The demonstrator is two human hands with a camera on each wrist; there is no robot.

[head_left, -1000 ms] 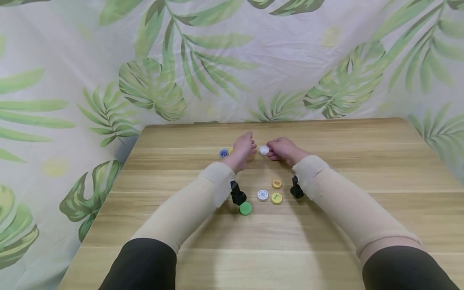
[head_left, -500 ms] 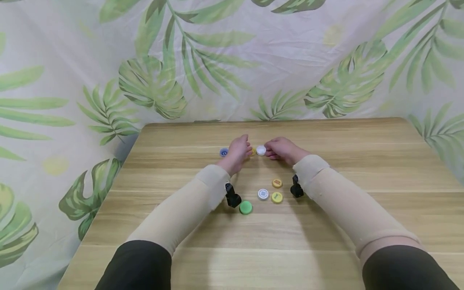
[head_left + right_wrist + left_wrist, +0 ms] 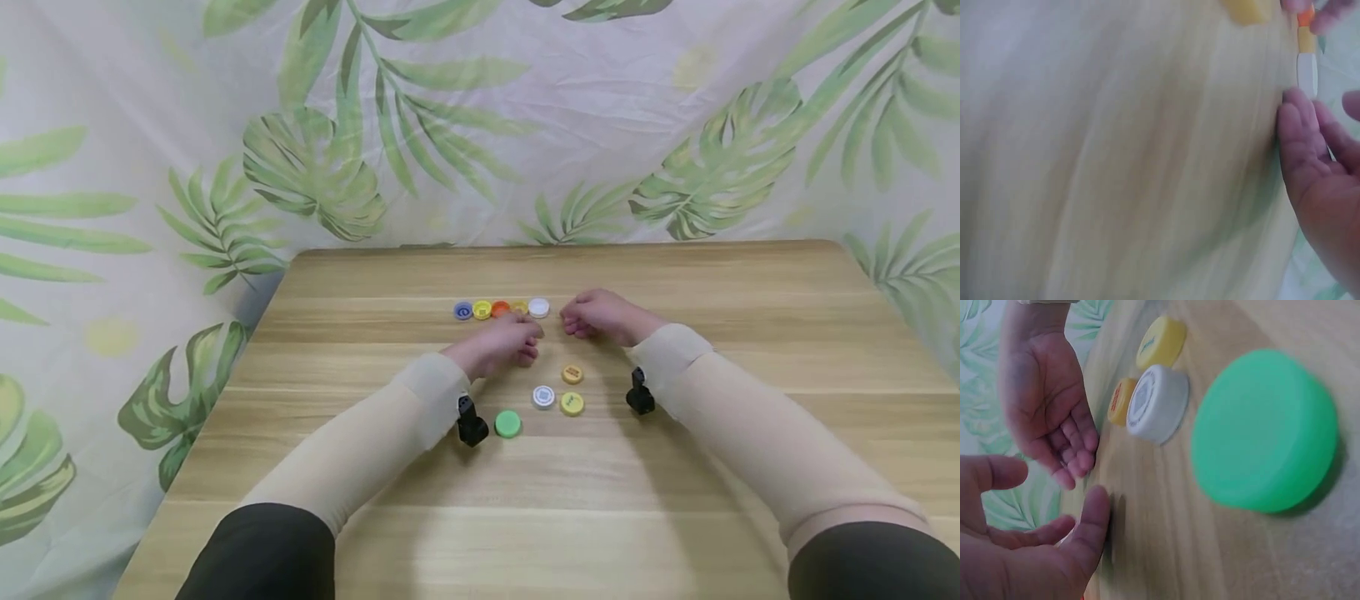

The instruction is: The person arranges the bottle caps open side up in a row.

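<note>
Five-coloured bottle caps form a row at the back of the table in the head view: a blue cap (image 3: pixel 462 311), a yellow cap (image 3: pixel 482 310), a red-orange cap (image 3: pixel 500 309), a gold cap (image 3: pixel 520 308) and a white cap (image 3: pixel 538 307). My left hand (image 3: pixel 498 343) is just in front of this row, fingers loosely bent and holding nothing. To the right of the white cap, apart from it, my right hand (image 3: pixel 609 317) hovers with relaxed fingers. The left wrist view shows both palms bare, the right hand (image 3: pixel 1050 403) facing the left fingers (image 3: pixel 1088 525).
Nearer me lie an orange-yellow cap (image 3: pixel 572 374), a white printed cap (image 3: pixel 543 397), a yellow printed cap (image 3: pixel 572 404) and a green cap (image 3: pixel 507 424). The wooden table (image 3: pixel 712 467) ends at a leaf-patterned cloth (image 3: pixel 450 125).
The right hand slid the white cap left against the gold cap, then let go and drew back to the right. The left hand came toward me, uncovering the row.
</note>
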